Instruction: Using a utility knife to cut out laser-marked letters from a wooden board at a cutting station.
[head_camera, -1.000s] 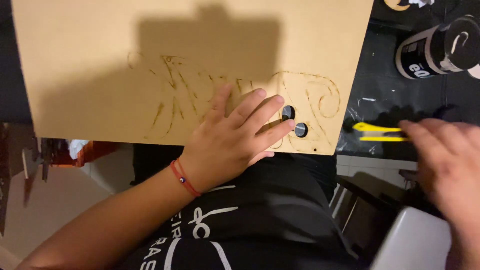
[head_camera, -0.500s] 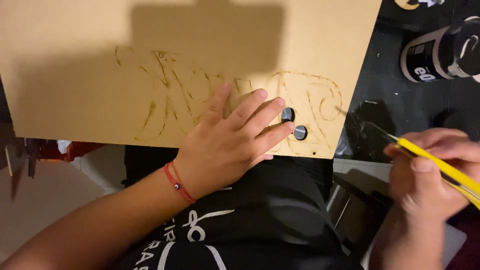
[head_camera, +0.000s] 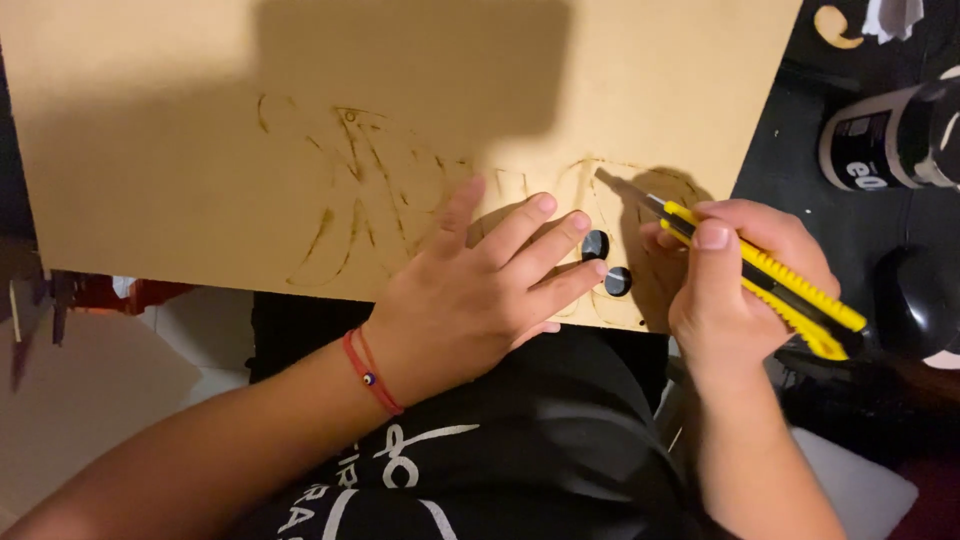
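A large tan board (head_camera: 400, 120) with cut lettering lines lies across my lap and a dark table. My left hand (head_camera: 480, 285) presses flat on its near edge, fingers spread, beside two small round holes (head_camera: 606, 263). A red string bracelet (head_camera: 372, 372) is on that wrist. My right hand (head_camera: 740, 285) grips a yellow utility knife (head_camera: 765, 275); its blade tip rests on the board just right of the holes, in a curved cut line.
A black can with a white band (head_camera: 885, 135) lies on the dark table at the right. A dark round object (head_camera: 915, 300) sits below it. A tan cut-out scrap (head_camera: 835, 25) lies at the top right. Red and grey items (head_camera: 90, 295) sit at the left under the board.
My right hand picked up the yellow knife from the table at the right and brought it left onto the board. The left hand stayed pressed in place.
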